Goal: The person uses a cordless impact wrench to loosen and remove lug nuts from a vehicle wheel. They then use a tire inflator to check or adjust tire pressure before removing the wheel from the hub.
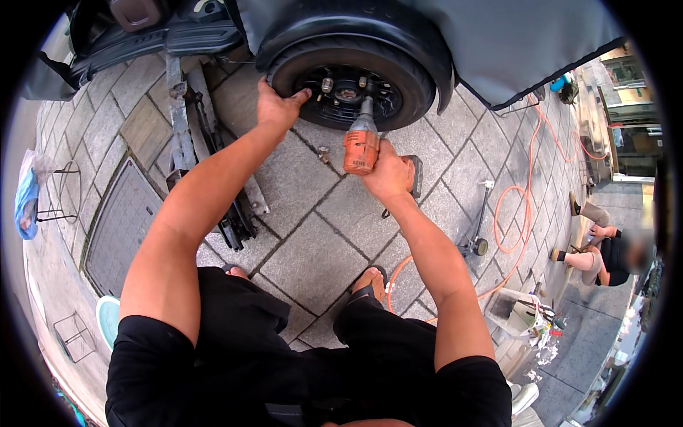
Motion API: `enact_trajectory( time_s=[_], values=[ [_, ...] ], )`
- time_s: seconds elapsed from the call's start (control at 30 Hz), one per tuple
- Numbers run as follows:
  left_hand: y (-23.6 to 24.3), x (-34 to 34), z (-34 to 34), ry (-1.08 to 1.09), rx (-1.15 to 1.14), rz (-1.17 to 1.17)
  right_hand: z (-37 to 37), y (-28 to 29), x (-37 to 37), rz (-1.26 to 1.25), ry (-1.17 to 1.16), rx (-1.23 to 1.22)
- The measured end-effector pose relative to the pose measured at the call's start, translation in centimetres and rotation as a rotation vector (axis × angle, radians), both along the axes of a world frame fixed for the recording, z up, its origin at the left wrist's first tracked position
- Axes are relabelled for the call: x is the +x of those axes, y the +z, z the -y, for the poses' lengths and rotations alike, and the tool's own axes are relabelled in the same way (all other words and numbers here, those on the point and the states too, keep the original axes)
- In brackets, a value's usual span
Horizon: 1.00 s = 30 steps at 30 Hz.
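Observation:
A wheel (416, 75) with a black tyre and dark rim sits under the vehicle's fender at the top middle. My left hand (279, 107) grips the tyre's left edge, with the thumb stretched across the sidewall toward the rim. My right hand (389, 173) is closed round the handle of an orange cordless impact wrench (361, 146). Its metal socket points up at the lower right of the hub and hides the spot it meets. Several nuts or studs (327, 85) show round the hub. Small metal pieces (324, 154), perhaps lug nuts, lie on the paving below the tyre.
Long metal beams (206, 135) lie left of the wheel. A long-handled metal tool (483, 217) and an orange hose (528, 192) are on the paving at right. Beyond them stand a white tool bin (514, 313) and a seated person (605, 256).

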<state>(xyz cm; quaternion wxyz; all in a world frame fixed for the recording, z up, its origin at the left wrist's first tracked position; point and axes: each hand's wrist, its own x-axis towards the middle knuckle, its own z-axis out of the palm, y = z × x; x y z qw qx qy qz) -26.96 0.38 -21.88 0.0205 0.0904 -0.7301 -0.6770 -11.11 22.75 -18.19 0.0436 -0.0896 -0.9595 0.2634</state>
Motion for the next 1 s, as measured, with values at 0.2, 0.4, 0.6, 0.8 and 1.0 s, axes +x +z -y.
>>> enact_trajectory(
  time_s=[0.2,0.4,0.6,0.8,1.0],
  values=[
    [-1.5,-0.6,0.4,0.004,-0.064,-0.006,-0.3,-0.6,-0.3,-0.001,0.039,0.066],
    [-2.3,-1.2,1.4,0.027,-0.134,-0.038,-0.3,-0.7,-0.6,-0.059,0.071,0.167],
    [3.7,3.5,-0.9,-0.057,-0.036,0.635,0.0,-0.9,0.7,-0.045,0.086,0.174],
    [6.2,5.2,-5.4,-0.487,0.324,0.574,1.4,2.0,2.3,-0.038,0.073,0.038],
    [4.8,3.0,-7.4,-0.480,0.462,0.702,2.4,3.1,2.1,0.030,0.055,0.060]
  ],
)
